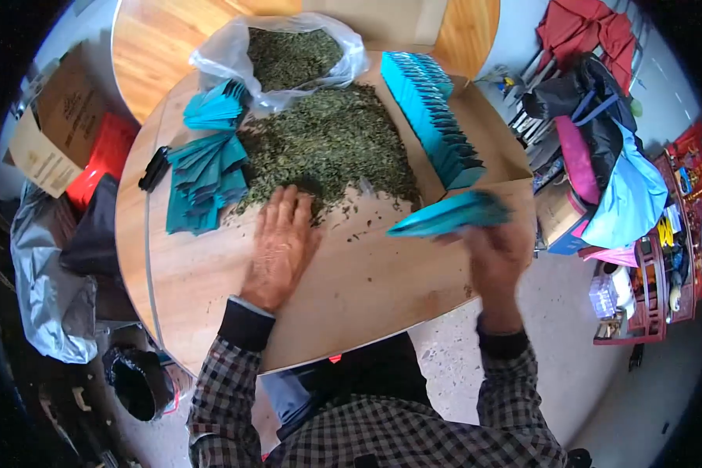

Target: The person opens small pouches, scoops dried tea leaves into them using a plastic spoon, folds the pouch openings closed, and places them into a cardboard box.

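My left hand point(282, 246) lies palm down on the table, fingers stretched out, its tips at the near edge of a spread heap of dried green leaves point(335, 140). Held up over the table's right side, a teal packet point(444, 214) is gripped by my right hand point(498, 249); both are smeared by motion. A row of upright teal packets point(433, 117) stands in a cardboard box point(487, 148) just beyond it. Left of the heap lie fanned teal packets point(207, 175) and a smaller stack of them point(214, 107).
An opened clear plastic bag point(203, 58) of the same leaves sits behind the heap. A black object point(154, 168) lies near the round table's point(351, 304) left edge. Cartons point(58, 132) stand on the left; bags point(628, 187) and a red shelf point(647, 296) are on the right.
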`<state>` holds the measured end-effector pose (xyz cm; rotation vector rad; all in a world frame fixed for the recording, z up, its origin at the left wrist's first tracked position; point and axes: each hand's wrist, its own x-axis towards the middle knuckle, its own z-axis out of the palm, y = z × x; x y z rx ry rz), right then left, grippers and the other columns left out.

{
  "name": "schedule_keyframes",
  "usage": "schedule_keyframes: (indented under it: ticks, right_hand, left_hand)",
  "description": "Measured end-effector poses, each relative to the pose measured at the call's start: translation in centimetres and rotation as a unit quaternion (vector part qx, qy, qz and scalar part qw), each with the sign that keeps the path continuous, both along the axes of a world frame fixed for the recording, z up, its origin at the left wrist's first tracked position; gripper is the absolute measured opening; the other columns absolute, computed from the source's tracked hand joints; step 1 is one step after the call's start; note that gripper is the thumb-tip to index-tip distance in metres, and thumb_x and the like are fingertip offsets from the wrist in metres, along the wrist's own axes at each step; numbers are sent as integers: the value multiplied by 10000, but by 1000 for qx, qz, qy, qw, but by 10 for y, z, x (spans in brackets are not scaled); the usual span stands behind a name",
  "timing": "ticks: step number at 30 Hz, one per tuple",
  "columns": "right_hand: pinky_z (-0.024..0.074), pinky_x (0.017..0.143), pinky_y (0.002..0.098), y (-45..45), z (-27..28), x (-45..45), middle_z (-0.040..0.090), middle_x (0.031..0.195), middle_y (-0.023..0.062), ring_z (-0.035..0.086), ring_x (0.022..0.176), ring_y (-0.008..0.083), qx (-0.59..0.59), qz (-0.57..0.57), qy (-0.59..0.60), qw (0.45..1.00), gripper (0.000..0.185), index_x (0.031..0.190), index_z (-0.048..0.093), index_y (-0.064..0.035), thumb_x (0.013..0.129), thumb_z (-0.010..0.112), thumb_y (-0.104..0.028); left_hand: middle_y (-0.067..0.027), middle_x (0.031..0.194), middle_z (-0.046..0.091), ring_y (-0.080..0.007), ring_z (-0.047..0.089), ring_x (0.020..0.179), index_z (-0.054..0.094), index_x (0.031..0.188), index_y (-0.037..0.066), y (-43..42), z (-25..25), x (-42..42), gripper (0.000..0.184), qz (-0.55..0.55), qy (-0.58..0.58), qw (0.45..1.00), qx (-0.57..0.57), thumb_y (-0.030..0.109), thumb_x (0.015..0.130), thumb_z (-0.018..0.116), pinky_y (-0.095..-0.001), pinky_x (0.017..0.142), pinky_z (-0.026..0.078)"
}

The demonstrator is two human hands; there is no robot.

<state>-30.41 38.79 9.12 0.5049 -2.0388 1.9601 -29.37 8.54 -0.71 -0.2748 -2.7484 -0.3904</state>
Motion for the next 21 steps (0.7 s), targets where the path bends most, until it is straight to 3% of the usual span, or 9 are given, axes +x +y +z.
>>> schedule_keyframes:
  ticks: [1,2,3,5,6,8,10,15,21]
  right_hand:
    - [603,765,313,16,14,-7,744,954,77,745,872,165,-30,-45,9,998,98,1038,726,27,951,739,-18]
    - [606,779,319,46,24,-21,736,972,65,736,842,170,145,-141,100,974,107,1073,712,15,976,714,-29]
    - [609,793,324,77,33,-39,728,991,53,727,813,176,314,-231,184,902,117,1109,698,3,1001,690,-39]
    - [618,795,323,108,50,-82,729,1010,43,722,840,155,168,-273,71,945,106,1102,711,-14,1025,681,-81]
    - [618,795,323,118,53,-104,729,1010,43,722,840,155,169,-275,71,944,106,1102,711,-14,1025,681,-81]
    - [616,814,313,133,44,-150,736,1034,39,724,900,144,6,-99,-9,995,138,1145,713,-31,1041,667,-108]
    - [620,826,319,154,14,-202,737,1046,38,723,921,145,46,-84,-70,993,158,1168,712,-35,1044,666,-121]
    - [634,852,340,121,-16,-252,743,1078,31,727,937,153,73,-9,-150,986,220,1227,709,-40,1045,676,-159]
    - [598,851,306,91,-25,-284,747,1151,-4,703,983,112,96,103,-221,965,280,1280,705,-56,1035,701,-192]
  left_hand:
    - [-237,1554,473,-419,411,1480,508,1485,8,-1,-3,-6,577,14,23,1000,7,302,1013,658,-560,1212,351]
    - [-234,1527,493,-417,444,1448,520,1473,14,-3,-7,-10,559,29,46,998,13,288,1007,663,-556,1184,380]
    - [-224,1421,566,-416,534,1315,575,1424,23,-3,-6,-12,504,41,82,995,37,220,977,701,-540,1094,436]
    - [-216,1368,594,-408,556,1250,605,1388,29,-8,-1,-8,474,23,107,992,65,183,956,721,-533,1050,448]
    - [-207,1315,621,-400,579,1186,634,1353,34,-9,2,-5,446,7,132,987,92,145,934,742,-526,1006,459]
    - [-193,1186,671,-379,612,1075,688,1248,28,-10,5,-4,357,-6,155,982,112,78,902,757,-501,942,478]
    - [-205,1069,688,-390,635,982,709,1137,-31,-13,6,-3,243,-24,135,981,136,33,904,719,-483,872,518]
    - [-161,877,676,-340,632,783,717,1071,5,-16,4,-5,141,-34,157,973,164,8,931,700,-440,721,520]
    - [-139,882,692,-344,652,817,723,1050,31,-20,5,-4,159,-11,139,973,182,8,894,748,-452,745,532]
